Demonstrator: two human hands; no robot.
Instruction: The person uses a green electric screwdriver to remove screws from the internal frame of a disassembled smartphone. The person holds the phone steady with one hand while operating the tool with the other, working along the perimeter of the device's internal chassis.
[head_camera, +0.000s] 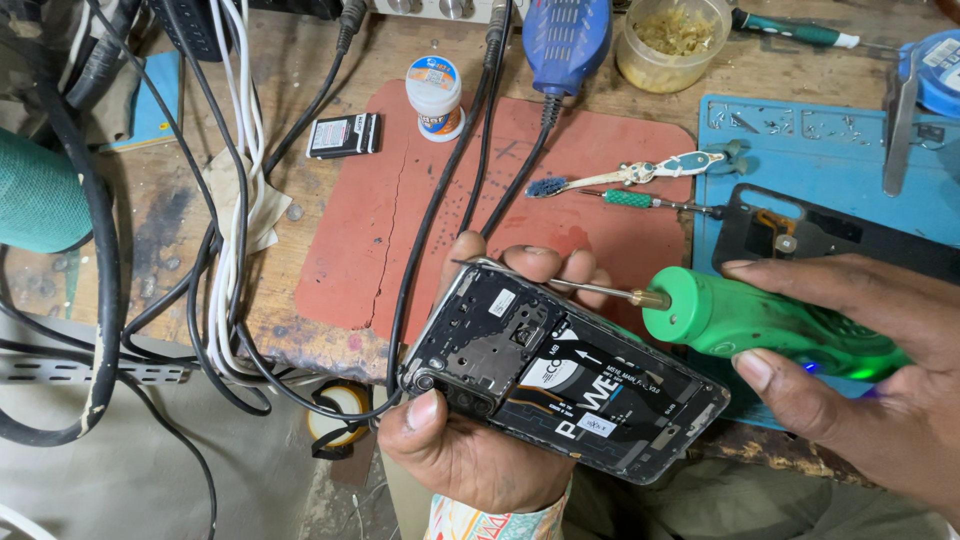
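Green plastic electric screwdriver in the right hand, fingers wrapped tight around the rounded, glossy body, thumb underneath. Thin metal bit with brass collar points left, tip at the top edge of the opened phone; can't tell if it's seated in a screw.

Left hand cradles the phone from below, fingers curled over the far edge, thumb pressed on the near corner by the camera module. Back cover off: black shielding plates, flat black battery with white print, thin metal frame. Phone is held tilted in the air over the near edge of the surface, between the two hands.

Behind it, a dull red rubber mat, scuffed, on the worn wooden surface. On the mat: small white round jar, toothbrush with dark bristles, slim screwdriver with knurled green grip. Black cables run across the mat. Small black rectangular battery just left of the mat. Blue silicone work mat to the right, carrying a dark phone back panel. Clear plastic tub of yellowish scraps at the far edge.
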